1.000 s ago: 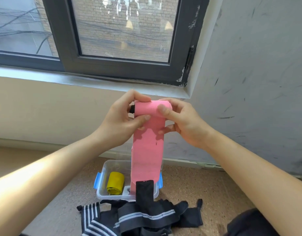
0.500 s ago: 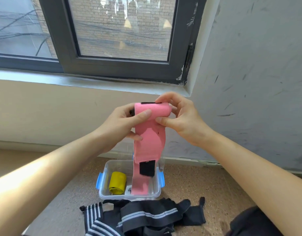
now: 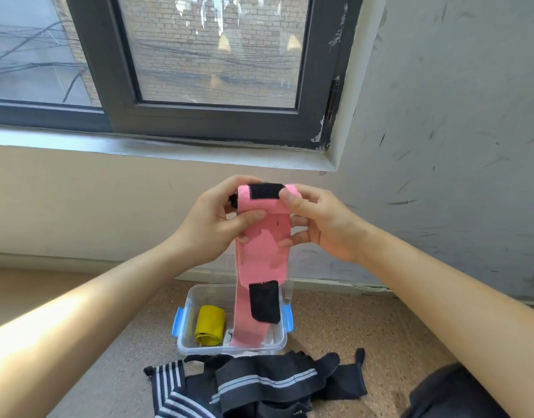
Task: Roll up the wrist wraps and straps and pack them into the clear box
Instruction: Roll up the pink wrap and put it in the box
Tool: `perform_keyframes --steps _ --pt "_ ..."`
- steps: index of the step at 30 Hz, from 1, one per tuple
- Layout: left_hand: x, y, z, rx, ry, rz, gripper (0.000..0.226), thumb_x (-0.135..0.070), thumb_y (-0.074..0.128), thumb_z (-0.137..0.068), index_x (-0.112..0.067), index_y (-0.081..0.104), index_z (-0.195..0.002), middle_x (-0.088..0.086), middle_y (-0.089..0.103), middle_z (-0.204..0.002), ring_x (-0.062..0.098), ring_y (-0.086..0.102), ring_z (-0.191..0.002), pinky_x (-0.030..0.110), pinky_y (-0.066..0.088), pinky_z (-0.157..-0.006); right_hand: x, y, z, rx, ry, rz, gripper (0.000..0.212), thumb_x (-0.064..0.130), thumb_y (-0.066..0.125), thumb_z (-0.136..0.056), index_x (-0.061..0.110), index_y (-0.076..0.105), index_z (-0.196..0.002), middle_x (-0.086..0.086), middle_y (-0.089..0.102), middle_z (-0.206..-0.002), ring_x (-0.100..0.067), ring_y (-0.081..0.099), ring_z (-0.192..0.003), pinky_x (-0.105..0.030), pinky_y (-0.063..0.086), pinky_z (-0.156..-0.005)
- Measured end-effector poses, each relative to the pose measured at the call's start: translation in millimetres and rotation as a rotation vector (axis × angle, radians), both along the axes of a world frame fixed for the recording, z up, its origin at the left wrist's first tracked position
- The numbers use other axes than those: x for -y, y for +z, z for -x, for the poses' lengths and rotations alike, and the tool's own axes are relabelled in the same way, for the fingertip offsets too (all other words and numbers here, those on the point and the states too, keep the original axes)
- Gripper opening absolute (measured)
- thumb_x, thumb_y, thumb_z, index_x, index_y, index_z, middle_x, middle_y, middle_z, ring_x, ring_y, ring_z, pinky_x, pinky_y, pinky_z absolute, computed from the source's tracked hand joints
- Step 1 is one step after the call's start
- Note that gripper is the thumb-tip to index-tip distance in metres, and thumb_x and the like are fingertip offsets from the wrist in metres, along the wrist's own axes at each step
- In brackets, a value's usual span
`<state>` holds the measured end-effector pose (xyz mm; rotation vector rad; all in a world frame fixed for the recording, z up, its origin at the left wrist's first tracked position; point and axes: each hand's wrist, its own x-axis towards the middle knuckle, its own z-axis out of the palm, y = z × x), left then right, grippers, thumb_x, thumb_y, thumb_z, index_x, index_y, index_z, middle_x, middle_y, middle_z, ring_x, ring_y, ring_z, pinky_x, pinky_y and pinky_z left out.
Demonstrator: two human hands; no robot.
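Both hands are raised in front of the person, near the middle of the view, holding a pink wrist wrap [image 3: 263, 245] between them. The left hand [image 3: 216, 220], at nine o'clock of the wrap, grips the rolled upper end, with the thumb pressed on the front of the roll and the fingers curled behind it. The right hand [image 3: 318, 221], at three o'clock, pinches the other end of the roll, its thumb lying on top and its fingers curled behind the hanging band. A black fastener patch [image 3: 265, 191] shows on top of the roll, between the two thumbs.

The unrolled part of the wrap hangs straight down toward six o'clock. It carries a second black patch [image 3: 265, 301] near its lower end. That end hangs in front of the clear box [image 3: 186, 339]; whether it touches the inside cannot be told.

The box stands open on the speckled floor [image 3: 350, 327] at six o'clock of the hands, with blue latches [image 3: 177, 322] on its left and right sides. A rolled yellow strap [image 3: 210, 325] lies inside, in the left half.

At six o'clock of the box, just beside its front wall, a loose pile of black wraps [image 3: 259, 384] with grey and white stripes lies spread on the floor.

At twelve o'clock a dark-framed window [image 3: 199, 119] sits above a pale sill, and a scuffed grey wall [image 3: 440, 116] fills the side at two o'clock.
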<state>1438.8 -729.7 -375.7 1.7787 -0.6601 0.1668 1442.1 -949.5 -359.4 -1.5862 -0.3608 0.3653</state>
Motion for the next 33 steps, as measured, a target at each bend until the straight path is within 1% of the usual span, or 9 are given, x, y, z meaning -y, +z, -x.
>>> perform_keyframes --steps 5,8,10,14,18,22,26,29,33 --pt "1 5 1 -0.137 0.034 0.001 0.047 -0.010 0.076 -0.090 -0.028 0.060 -0.130 0.000 0.071 -0.106 0.013 0.074 -0.091 0.027 0.056 -0.055 0 1 -3 0.066 -0.048 -0.059 0.046 0.026 0.073 -0.086 0.006 0.066 -0.127 -0.020 0.069 -0.116 -0.033 0.069 -0.101 -0.037 0.064 -0.066" --pt "0 10 3 -0.465 -0.011 0.076 0.046 -0.040 0.078 -0.086 -0.032 0.063 -0.129 0.005 0.073 -0.117 0.017 0.075 -0.099 0.029 0.058 -0.059 0 0 -3 0.127 -0.090 -0.050 0.039 0.017 0.076 -0.086 0.010 0.069 -0.123 -0.015 0.073 -0.114 -0.033 0.073 -0.102 -0.036 0.063 -0.069" --pt "0 12 4 -0.549 -0.020 0.083 0.050 -0.057 0.075 -0.083 -0.030 0.067 -0.125 0.004 0.073 -0.120 0.015 0.075 -0.096 0.029 0.058 -0.064 -2 -3 -2 0.193 -0.118 -0.020 0.037 0.007 0.076 -0.088 0.011 0.068 -0.123 -0.019 0.072 -0.115 -0.033 0.073 -0.102 -0.038 0.063 -0.072" --pt "3 15 5 -0.477 0.074 -0.004 0.045 -0.052 0.066 -0.088 -0.025 0.067 -0.124 -0.001 0.074 -0.116 0.008 0.074 -0.095 0.033 0.063 -0.068 -6 -9 -2 0.258 -0.134 -0.050 0.046 -0.004 0.077 -0.084 0.009 0.066 -0.127 -0.019 0.071 -0.112 -0.024 0.070 -0.097 -0.035 0.060 -0.078" --pt "2 15 5 -0.417 0.092 0.020 0.032 -0.033 0.073 -0.091 -0.023 0.067 -0.120 0.005 0.075 -0.110 0.016 0.075 -0.095 0.034 0.064 -0.068 -7 -7 -2 0.297 -0.129 -0.026 0.050 -0.007 0.078 -0.082 0.010 0.066 -0.127 -0.013 0.071 -0.118 -0.023 0.069 -0.103 -0.043 0.062 -0.084" --pt "0 13 3 -0.287 0.080 0.046 0.038 -0.015 0.079 -0.087 -0.021 0.065 -0.123 0.008 0.073 -0.107 0.016 0.074 -0.088 0.034 0.062 -0.065 -1 -2 -3 0.127 -0.036 0.013 0.044 0.018 0.076 -0.091 0.016 0.061 -0.132 -0.016 0.066 -0.129 -0.034 0.069 -0.113 -0.053 0.061 -0.086" --pt "-2 10 2 -0.093 0.035 0.026 0.047 -0.002 0.082 -0.081 -0.016 0.063 -0.122 -0.003 0.071 -0.103 0.007 0.068 -0.090 0.026 0.059 -0.073 -3 -3 -2 -0.012 0.018 0.041 0.052 0.049 0.060 -0.094 0.016 0.059 -0.135 -0.020 0.063 -0.132 -0.043 0.067 -0.113 -0.050 0.061 -0.079" --pt "-3 4 2 -0.016 0.042 -0.051 0.054 0.000 0.084 -0.079 -0.016 0.060 -0.125 -0.002 0.070 -0.111 0.012 0.068 -0.100 0.027 0.059 -0.080 -4 -5 -2 0.017 -0.018 -0.005 0.047 0.041 0.068 -0.092 0.012 0.062 -0.129 -0.026 0.064 -0.127 -0.042 0.070 -0.107 -0.048 0.064 -0.070" --pt "-1 6 2 -0.170 0.072 -0.072 0.065 -0.007 0.083 -0.082 -0.026 0.052 -0.136 -0.004 0.070 -0.111 0.009 0.071 -0.091 0.024 0.057 -0.059 -4 -2 -2 0.098 -0.082 -0.021 0.048 0.030 0.073 -0.085 0.010 0.063 -0.127 -0.032 0.064 -0.122 -0.033 0.071 -0.091 -0.037 0.062 -0.057"
